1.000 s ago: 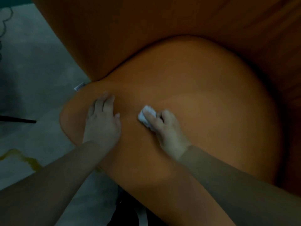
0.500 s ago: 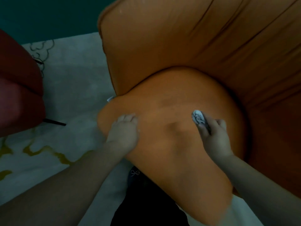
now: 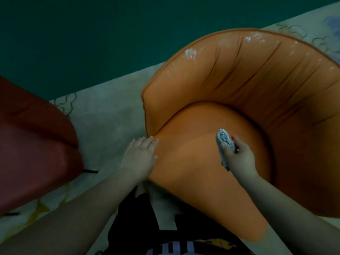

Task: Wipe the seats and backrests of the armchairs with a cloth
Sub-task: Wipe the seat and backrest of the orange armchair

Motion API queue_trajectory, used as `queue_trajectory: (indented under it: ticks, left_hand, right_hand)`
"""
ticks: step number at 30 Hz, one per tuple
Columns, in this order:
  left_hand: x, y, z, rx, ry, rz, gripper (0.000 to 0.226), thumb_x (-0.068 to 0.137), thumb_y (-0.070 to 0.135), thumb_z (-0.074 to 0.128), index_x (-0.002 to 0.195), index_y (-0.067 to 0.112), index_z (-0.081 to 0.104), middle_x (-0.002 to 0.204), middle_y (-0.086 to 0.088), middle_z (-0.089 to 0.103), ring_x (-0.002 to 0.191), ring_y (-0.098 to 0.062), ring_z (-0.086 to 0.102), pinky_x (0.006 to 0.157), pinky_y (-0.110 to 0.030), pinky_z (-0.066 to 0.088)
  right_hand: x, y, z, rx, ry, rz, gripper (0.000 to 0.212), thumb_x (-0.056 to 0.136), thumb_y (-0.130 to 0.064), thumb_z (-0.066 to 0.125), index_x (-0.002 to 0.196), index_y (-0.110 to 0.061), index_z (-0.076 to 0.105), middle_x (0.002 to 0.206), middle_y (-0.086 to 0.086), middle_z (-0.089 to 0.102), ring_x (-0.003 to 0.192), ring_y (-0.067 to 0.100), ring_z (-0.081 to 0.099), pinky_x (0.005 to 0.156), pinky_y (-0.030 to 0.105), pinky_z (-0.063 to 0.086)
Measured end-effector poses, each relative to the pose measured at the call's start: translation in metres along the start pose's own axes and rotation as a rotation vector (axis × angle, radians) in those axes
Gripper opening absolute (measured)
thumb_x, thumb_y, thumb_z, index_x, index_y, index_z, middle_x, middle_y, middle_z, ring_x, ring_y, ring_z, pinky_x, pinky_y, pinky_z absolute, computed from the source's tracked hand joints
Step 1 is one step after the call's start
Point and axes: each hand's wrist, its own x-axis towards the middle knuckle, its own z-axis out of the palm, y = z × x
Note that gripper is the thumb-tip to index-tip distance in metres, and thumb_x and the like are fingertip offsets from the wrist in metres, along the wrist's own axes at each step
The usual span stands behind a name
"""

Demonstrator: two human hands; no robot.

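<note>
An orange armchair fills the right of the head view, its round seat cushion (image 3: 198, 162) ringed by a curved, creased backrest (image 3: 239, 80). My left hand (image 3: 139, 155) lies flat with straight fingers on the seat's left edge. My right hand (image 3: 239, 157) grips a bunched white cloth (image 3: 223, 139) over the middle of the seat, the cloth's end sticking up past my fingers. Whether the cloth touches the cushion I cannot tell.
A dark red armchair (image 3: 33, 148) stands at the left, close to the orange one. Pale patterned carpet (image 3: 110, 118) lies between them, and a dark green floor (image 3: 92, 37) begins behind it. My dark trousers (image 3: 147, 227) show at the bottom.
The view has pulled back and up, showing the whole backrest. My right hand with the cloth has moved right and towards the middle of the seat. My left hand has stayed at the left edge.
</note>
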Motion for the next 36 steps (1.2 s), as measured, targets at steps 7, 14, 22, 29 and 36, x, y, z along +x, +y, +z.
queue_trajectory:
  ticks: [7,14,22,29,36]
  left_hand:
    - [0.031,-0.097,-0.050,-0.057,0.048,0.180,0.059,0.098,0.040,0.041,0.151,0.025,0.022,0.158,-0.002,0.022,0.142,-0.024,0.023,0.117,-0.040,0.016]
    - [0.070,-0.146,-0.103,-0.156,0.087,0.231,0.058,0.096,0.033,0.049,0.149,0.020,0.029,0.152,-0.006,0.032,0.135,-0.028,0.033,0.112,-0.040,0.030]
    - [0.122,-0.145,-0.127,-0.226,0.100,0.300,0.059,0.095,0.026,0.053,0.149,0.014,0.031,0.148,-0.012,0.038,0.133,-0.028,0.037,0.112,-0.032,0.026]
    - [0.158,-0.141,-0.137,-0.343,0.007,0.303,0.063,0.095,0.025,0.055,0.151,0.019,0.027,0.150,-0.012,0.036,0.136,-0.025,0.036,0.108,-0.026,0.027]
    - [0.240,-0.122,-0.168,-0.257,-0.158,0.504,0.075,0.094,0.033,0.058,0.153,0.029,0.012,0.155,-0.004,0.026,0.136,-0.020,0.036,0.109,-0.030,0.029]
  right_hand:
    - [-0.033,-0.065,0.073,0.174,0.186,0.073,0.014,0.096,-0.027,0.055,0.107,-0.025,0.063,0.093,0.013,0.063,0.063,0.034,0.065,0.043,0.032,0.050]
    - [-0.067,-0.103,0.111,0.359,0.296,0.141,0.015,0.098,-0.023,0.049,0.106,-0.025,0.062,0.069,0.013,0.063,0.051,0.019,0.057,0.042,0.028,0.044]
    - [-0.034,-0.131,0.117,0.469,0.352,0.149,0.017,0.099,-0.025,0.049,0.110,-0.037,0.049,0.082,0.003,0.066,0.058,0.018,0.065,0.042,0.025,0.046]
    - [-0.002,-0.153,0.126,0.557,0.345,0.214,0.031,0.099,-0.022,0.049,0.130,-0.018,0.045,0.096,0.005,0.063,0.065,0.019,0.065,0.049,0.030,0.052]
    - [0.026,-0.181,0.142,0.711,0.372,0.296,0.037,0.098,-0.023,0.052,0.133,-0.027,0.042,0.110,0.008,0.062,0.072,0.026,0.069,0.048,0.025,0.051]
